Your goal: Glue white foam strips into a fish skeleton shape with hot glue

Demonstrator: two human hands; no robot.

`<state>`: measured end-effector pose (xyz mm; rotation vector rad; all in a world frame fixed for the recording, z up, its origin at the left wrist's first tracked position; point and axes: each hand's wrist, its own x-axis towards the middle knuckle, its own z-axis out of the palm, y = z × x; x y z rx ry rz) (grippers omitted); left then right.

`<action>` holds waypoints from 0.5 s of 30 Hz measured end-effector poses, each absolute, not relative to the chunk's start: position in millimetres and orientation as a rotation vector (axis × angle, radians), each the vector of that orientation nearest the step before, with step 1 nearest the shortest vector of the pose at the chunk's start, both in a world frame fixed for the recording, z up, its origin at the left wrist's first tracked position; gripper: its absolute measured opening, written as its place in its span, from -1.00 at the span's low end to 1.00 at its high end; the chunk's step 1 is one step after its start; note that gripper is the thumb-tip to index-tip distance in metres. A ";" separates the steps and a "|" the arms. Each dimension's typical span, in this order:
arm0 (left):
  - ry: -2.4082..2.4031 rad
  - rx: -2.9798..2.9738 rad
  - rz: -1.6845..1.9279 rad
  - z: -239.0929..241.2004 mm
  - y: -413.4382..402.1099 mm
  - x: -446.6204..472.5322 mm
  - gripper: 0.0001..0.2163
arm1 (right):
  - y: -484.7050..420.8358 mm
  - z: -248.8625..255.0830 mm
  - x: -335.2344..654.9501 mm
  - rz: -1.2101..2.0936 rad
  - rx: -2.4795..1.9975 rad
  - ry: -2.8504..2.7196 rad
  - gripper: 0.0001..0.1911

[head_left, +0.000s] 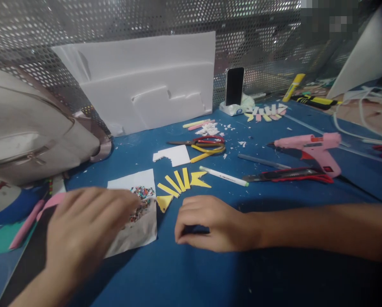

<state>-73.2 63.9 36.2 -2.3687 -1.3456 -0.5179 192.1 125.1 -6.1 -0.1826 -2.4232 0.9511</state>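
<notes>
- Confetti heap (140,201) on white paper (136,213), worktop (210,277); at 2 o'clock of left hand (82,230), fingertips touching it, grip loosely apart.
- Right hand (210,224) at 3 o'clock of the heap, curled together, empty as far as visible.
- Left hand nearer.

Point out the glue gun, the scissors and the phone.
glue gun (309,143), head view, on the pink body.
scissors (206,145), head view, on the handles.
phone (235,85), head view, on the dark screen.
</notes>
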 end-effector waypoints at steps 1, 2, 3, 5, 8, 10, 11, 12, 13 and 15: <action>-1.487 -2.370 -0.454 38.3 70.3 -84.8 -0.89 | 124.9 -6.1 191.8 0.964 -0.191 -2.425 -0.89; -1.548 -2.375 -0.449 39.4 76.1 -95.2 -0.88 | 124.7 -6.1 191.5 0.973 -0.196 -2.426 -0.90; -1.569 -2.395 -0.446 39.3 81.1 -104.0 -0.90 | 124.5 -6.2 191.1 0.978 -0.198 -2.428 -0.91; -1.575 -2.470 -0.425 36.4 87.7 -115.8 -0.90 | 124.0 -6.5 190.6 0.983 -0.198 -2.426 -0.91; -1.589 -2.545 -0.407 29.9 90.0 -121.3 -0.85 | 123.5 -7.3 190.4 0.974 -0.186 -2.416 -0.92; -1.623 -2.560 -0.387 27.0 88.5 -121.4 -0.86 | 123.6 -8.3 190.4 0.969 -0.184 -2.420 -0.92; -1.639 -2.569 -0.374 26.0 87.5 -121.3 -0.88 | 123.8 -8.8 190.4 0.968 -0.184 -2.421 -0.92; -1.660 -2.570 -0.365 25.3 86.5 -121.3 -0.88 | 124.0 -9.3 190.4 0.967 -0.183 -2.422 -0.92; -1.683 -2.570 -0.351 24.7 85.5 -121.5 -0.87 | 124.2 -9.8 190.5 0.967 -0.184 -2.421 -0.92; -1.734 -2.564 -0.329 23.5 84.1 -121.8 -0.85 | 124.5 -10.3 190.5 0.967 -0.182 -2.419 -0.92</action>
